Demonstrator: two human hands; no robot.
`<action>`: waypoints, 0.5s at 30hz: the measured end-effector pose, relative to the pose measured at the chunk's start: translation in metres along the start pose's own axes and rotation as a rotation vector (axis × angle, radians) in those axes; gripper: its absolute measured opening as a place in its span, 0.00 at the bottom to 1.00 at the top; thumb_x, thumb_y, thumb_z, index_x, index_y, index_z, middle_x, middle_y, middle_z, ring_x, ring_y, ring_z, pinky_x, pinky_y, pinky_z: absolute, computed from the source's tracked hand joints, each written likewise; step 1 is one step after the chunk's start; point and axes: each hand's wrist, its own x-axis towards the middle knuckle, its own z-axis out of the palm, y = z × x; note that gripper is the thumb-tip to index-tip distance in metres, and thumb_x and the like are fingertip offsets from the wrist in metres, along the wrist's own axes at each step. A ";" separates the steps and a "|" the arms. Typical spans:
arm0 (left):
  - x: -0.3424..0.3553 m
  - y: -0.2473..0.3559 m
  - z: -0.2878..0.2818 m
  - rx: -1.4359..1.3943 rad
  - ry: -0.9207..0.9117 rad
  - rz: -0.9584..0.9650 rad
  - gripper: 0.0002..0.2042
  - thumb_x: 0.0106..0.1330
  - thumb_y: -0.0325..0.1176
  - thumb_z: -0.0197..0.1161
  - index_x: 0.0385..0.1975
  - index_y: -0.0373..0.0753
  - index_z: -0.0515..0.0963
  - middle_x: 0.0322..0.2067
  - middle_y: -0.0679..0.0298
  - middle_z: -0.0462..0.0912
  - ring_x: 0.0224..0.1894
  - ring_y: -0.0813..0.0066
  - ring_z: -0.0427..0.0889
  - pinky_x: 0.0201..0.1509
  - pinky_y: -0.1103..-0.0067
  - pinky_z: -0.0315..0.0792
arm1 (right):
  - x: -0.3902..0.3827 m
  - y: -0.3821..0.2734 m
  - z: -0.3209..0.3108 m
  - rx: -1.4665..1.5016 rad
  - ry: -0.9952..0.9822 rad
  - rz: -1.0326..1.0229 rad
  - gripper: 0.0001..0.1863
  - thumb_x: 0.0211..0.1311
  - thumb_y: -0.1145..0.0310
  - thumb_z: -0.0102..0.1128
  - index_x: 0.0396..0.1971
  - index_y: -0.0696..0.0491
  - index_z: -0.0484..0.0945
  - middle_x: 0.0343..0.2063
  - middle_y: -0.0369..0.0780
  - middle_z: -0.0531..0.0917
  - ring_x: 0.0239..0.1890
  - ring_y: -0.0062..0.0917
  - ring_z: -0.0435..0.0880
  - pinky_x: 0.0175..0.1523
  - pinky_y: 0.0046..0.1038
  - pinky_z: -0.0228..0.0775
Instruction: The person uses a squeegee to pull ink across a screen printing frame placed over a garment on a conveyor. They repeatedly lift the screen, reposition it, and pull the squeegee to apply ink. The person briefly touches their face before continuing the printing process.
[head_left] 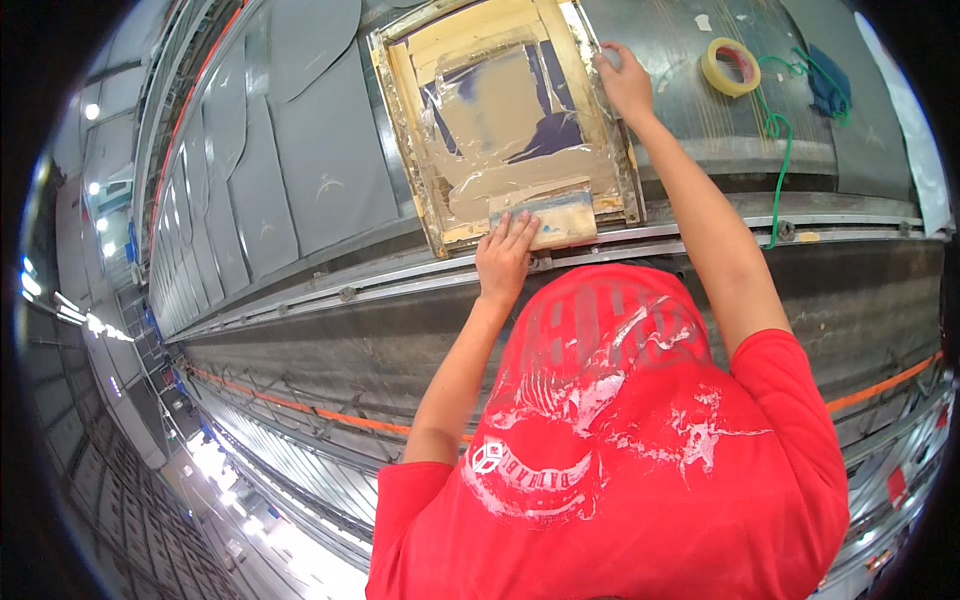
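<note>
A screen-printing frame lies on the long table, its mesh smeared with beige paint around a dark purple area. My left hand is closed on the left end of a squeegee, a wide pale block with a grey upper edge. The squeegee sits across the near end of the mesh, with wet paint along its far side. At the frame's upper right side, my right hand grips the rail with bent fingers; the fingertips are partly hidden.
Right of the frame lie a yellow tape roll, a green cord and a blue cloth. Grey sheets cover the table to the left. A metal rail runs along the near edge.
</note>
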 end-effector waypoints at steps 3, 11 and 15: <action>-0.004 0.008 -0.014 -0.085 -0.085 -0.029 0.33 0.48 0.24 0.71 0.60 0.50 0.77 0.60 0.67 0.80 0.63 0.60 0.77 0.57 0.68 0.71 | 0.002 0.008 -0.002 -0.034 0.056 -0.031 0.19 0.64 0.50 0.59 0.52 0.39 0.80 0.27 0.43 0.86 0.36 0.41 0.86 0.45 0.40 0.75; -0.020 -0.003 -0.035 -0.095 -0.001 0.002 0.29 0.48 0.18 0.67 0.54 0.48 0.82 0.56 0.63 0.83 0.60 0.60 0.81 0.52 0.68 0.77 | 0.003 0.002 -0.001 -0.040 0.017 -0.023 0.20 0.64 0.49 0.59 0.53 0.39 0.79 0.29 0.43 0.87 0.36 0.41 0.87 0.45 0.40 0.76; -0.006 -0.002 -0.052 -0.554 0.115 -0.468 0.21 0.55 0.17 0.65 0.49 0.39 0.82 0.47 0.57 0.87 0.48 0.65 0.87 0.52 0.77 0.77 | 0.000 0.003 -0.003 -0.024 0.021 -0.031 0.20 0.64 0.49 0.59 0.53 0.39 0.79 0.27 0.43 0.87 0.35 0.40 0.87 0.44 0.39 0.75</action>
